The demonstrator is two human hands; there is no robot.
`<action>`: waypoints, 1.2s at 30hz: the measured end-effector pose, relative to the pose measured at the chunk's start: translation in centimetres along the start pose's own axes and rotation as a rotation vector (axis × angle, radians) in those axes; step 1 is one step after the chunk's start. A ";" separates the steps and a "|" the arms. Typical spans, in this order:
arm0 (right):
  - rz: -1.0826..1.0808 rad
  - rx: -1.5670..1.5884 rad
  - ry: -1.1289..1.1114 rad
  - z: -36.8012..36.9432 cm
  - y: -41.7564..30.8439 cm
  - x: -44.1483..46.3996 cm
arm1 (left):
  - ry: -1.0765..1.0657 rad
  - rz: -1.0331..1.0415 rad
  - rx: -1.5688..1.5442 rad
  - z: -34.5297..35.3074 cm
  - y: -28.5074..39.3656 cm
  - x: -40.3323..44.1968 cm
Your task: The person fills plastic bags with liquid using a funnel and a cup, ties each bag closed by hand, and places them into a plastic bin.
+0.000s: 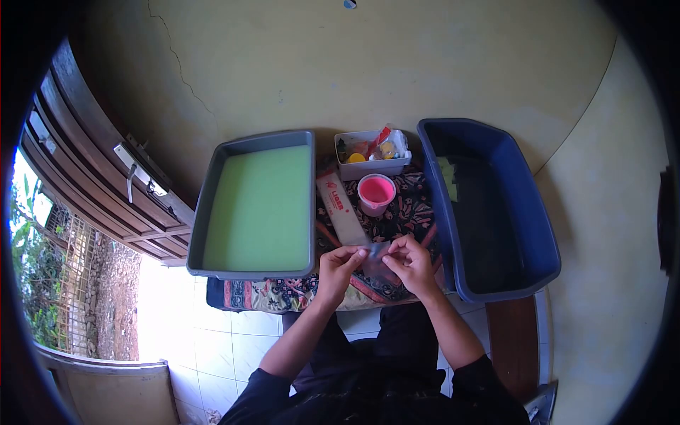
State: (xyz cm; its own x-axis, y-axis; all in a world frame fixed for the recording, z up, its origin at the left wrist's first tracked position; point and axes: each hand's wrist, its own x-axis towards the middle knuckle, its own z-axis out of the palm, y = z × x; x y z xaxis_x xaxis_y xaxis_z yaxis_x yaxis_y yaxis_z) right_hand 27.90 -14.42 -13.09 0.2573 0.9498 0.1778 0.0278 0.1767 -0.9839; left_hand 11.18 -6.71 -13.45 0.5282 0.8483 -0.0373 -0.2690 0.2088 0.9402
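Note:
A small clear plastic bag (375, 265) is stretched between my two hands, above the near edge of the cloth-covered table. My left hand (339, 270) pinches its left side between thumb and fingers. On the other side, my right hand (412, 265) grips the bag with thumb and forefinger. Just beyond my left hand lies a long pack of plastic sleeves (341, 212) with red lettering. A pink cup (376, 195) stands behind the bag. Whether the bag's mouth is parted I cannot tell.
To the left sits a grey tub (314, 212) of pale green liquid. A dark blue tub (506, 212) on the right holds a few green packets (448, 178). Behind the cup is a white box (372, 168) of small items. A wooden door (99, 134) stands far left.

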 end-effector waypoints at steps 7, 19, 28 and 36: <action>-0.091 0.010 0.179 -0.1 -0.5 3.1 | 0.086 0.087 -0.009 0.8 1.5 0.0; -0.241 -0.491 0.320 -1.3 -1.8 7.2 | 0.111 0.157 0.043 0.9 3.1 -0.4; -0.325 -0.775 0.143 -0.7 1.2 9.8 | 0.113 0.161 0.103 0.7 3.6 -0.7; -0.283 -0.649 0.155 -0.6 1.3 10.2 | 0.077 0.133 0.056 0.6 3.4 -1.2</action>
State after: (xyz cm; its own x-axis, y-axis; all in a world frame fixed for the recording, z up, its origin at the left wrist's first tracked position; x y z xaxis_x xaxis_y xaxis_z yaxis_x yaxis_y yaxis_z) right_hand 31.12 -4.68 -12.56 0.2883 0.8344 0.4698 0.6687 0.1757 -0.7225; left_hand 10.09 -7.26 -9.97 0.4267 0.9020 0.0653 -0.2866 0.0663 0.9558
